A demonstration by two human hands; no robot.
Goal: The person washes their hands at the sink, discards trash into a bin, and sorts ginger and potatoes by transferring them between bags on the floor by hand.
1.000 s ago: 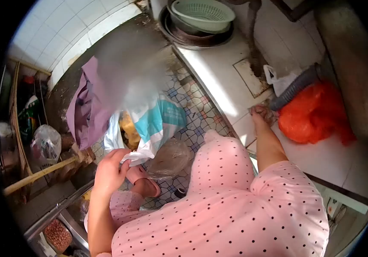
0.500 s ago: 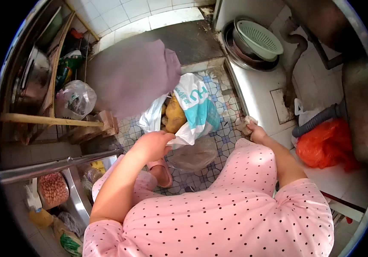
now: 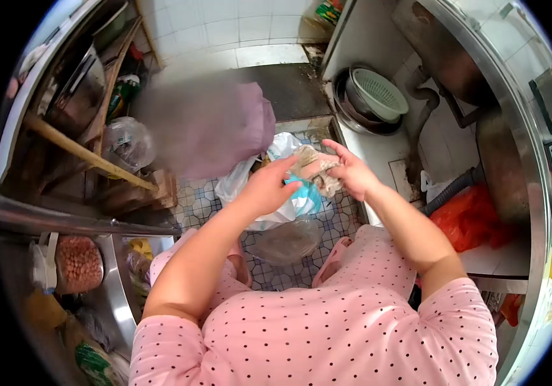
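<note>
A crumpled beige cloth [image 3: 327, 183] is held in my right hand [image 3: 354, 172], above the floor in front of me. My left hand [image 3: 268, 186] is at the cloth's left side, thumb and fingers apart; whether its fingertips touch the cloth is hard to tell. Below both hands lies a white and turquoise plastic bag [image 3: 280, 217], its contents mostly hidden by the left hand and the cloth. A purple cloth or bag [image 3: 256, 125], partly blurred, lies behind it. Nearer to me, a clear plastic bag [image 3: 287, 241] rests on the tiled floor.
Wooden shelving [image 3: 89, 153] with pots and a clear bag stands at the left. Stacked basins with a green colander [image 3: 380, 95] sit on the ledge at back right. A red plastic bag [image 3: 475, 219] lies by a grey hose. A jar of peanuts [image 3: 79, 264] is at lower left.
My left hand has let go of the plastic bag's edge and risen. My right hand has come inward from the ledge with the beige cloth. The view has shifted, and the hands are now close together.
</note>
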